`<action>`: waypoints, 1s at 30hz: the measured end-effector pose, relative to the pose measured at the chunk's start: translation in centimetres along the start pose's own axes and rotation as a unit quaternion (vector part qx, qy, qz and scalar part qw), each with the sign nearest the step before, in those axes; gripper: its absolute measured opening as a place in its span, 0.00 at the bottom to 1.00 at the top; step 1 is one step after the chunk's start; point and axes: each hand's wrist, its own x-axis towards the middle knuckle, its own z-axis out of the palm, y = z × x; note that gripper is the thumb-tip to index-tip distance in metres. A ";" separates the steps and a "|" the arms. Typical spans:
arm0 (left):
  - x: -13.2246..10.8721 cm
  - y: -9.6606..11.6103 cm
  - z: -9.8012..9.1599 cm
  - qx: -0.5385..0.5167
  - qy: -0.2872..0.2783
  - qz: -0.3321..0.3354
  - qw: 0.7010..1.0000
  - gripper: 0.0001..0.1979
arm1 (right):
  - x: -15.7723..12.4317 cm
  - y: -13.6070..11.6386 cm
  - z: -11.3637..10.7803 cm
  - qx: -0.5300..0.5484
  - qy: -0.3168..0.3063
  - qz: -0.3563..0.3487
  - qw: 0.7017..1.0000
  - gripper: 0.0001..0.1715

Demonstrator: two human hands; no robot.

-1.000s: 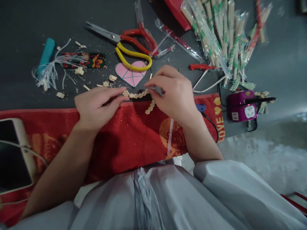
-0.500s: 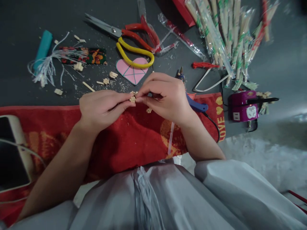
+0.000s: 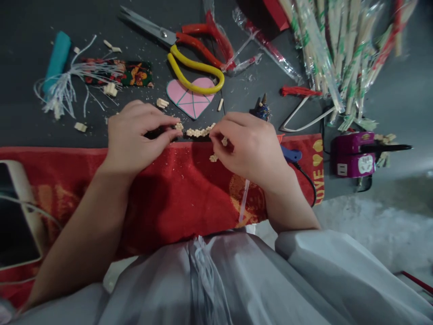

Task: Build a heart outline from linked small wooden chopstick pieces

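My left hand [image 3: 138,135] has thumb and forefinger at a small pale wooden cluster [image 3: 179,127], which sits between their tips. Just to its right, a short curved row of pale wooden clusters [image 3: 199,132] extends toward my right hand [image 3: 245,142]. The fingers of that hand are pinched at the row's right end, partly covering it. Below the right fingertips, a loose wooden cluster [image 3: 213,158] rests on the red towel [image 3: 189,194]. A pink paper heart with green lines [image 3: 191,100] lies beyond the row, partly under the scissors [image 3: 196,81].
Behind my right hand is a glue gun [image 3: 291,154] with a dark nozzle. Wrapped chopsticks [image 3: 352,49] pile up at the back right, above a purple power socket [image 3: 353,153]. White strings [image 3: 66,90] and a teal roll [image 3: 57,61] lie left; a phone [image 3: 13,212] rests near the left edge.
My hands have moved apart from where they met. The row of clusters between them now shows, and the left fingers hold a cluster near its left end. The view has shifted slightly.
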 end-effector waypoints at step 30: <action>0.1 0.7 -0.2 0.053 -0.047 0.018 0.997 0.03 | -0.5 -2.6 0.9 -0.093 -0.144 -0.035 0.985 0.29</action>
